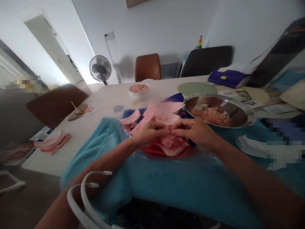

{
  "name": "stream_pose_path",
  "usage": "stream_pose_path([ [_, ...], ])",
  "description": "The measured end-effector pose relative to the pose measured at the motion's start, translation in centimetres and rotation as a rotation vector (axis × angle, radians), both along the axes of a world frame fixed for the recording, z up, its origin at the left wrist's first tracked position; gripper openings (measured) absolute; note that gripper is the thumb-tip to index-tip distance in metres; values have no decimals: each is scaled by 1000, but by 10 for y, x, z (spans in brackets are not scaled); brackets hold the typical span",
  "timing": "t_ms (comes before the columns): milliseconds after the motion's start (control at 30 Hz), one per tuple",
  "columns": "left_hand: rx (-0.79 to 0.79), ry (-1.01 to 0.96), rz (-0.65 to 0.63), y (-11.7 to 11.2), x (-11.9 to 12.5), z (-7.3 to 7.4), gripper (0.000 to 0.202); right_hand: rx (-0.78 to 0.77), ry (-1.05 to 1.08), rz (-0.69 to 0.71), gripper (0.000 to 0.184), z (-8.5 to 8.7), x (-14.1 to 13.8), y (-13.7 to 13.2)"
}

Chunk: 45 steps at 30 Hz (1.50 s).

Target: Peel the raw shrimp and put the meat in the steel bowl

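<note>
Both hands meet over a peeled piece of pink pomelo (169, 142), which lies low on a red surface (152, 150). My left hand (152, 129) comes in from the left with its thumb and fingers pinched on the pomelo. Opposite it, my right hand (190, 130) pinches the same fruit, and the fingertips of the two hands almost touch. Just behind them rises thick pink pomelo peel (164, 111), with more pieces to the left. To the right, a steel bowl (250, 119) holds loose pink pulp (212, 115).
A white bowl (139, 94) of pulp stands farther back. Peel scraps (53, 142) lie at the table's left side. Teal cloth (102, 140) covers the near edge. Glasses (245, 96), papers and a purple packet (228, 78) sit at right. White cables (83, 194) hang near my left forearm.
</note>
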State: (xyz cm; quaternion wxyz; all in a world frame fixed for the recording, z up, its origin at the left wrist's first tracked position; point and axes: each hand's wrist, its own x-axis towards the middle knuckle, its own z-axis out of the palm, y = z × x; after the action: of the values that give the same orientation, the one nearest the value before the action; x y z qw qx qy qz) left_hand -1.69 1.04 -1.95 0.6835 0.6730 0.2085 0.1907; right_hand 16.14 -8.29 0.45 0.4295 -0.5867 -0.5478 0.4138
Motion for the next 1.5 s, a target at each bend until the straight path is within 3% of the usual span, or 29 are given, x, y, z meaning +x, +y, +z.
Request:
stream_pose_path([
  [133,-229,-38,-76,2,0,0,27,-114,200,44,19,0,-2,0],
  [233,-294,-49,-76,3,2,0,32,-118,237,47,20,-3,-1,1],
  [300,-209,-17,-24,1,3,0,31,-68,135,11,19,-4,0,2],
  [500,282,119,240,-8,6,6,20,294,-497,-12,11,-9,-6,0],
  [600,307,113,248,-9,6,6,18,399,-610,-38,12,-11,-12,-2],
  [700,61,19,159,-5,5,4,19,331,-452,-68,10,-8,-14,-4],
  [800,-218,-47,93,-2,5,3,26,184,-126,-94,7,-4,-14,-5],
  [933,-423,-86,-2,-1,4,9,28,37,298,-61,17,-5,-15,-4],
  [1133,-461,-124,-141,-5,-1,15,17,-124,533,11,18,-3,-13,-3],
  [1400,-471,-126,55,5,3,6,20,-135,719,-39,19,-1,-4,5],
  [1500,-489,-121,48,7,4,5,17,-124,735,-56,18,-2,-4,7],
])
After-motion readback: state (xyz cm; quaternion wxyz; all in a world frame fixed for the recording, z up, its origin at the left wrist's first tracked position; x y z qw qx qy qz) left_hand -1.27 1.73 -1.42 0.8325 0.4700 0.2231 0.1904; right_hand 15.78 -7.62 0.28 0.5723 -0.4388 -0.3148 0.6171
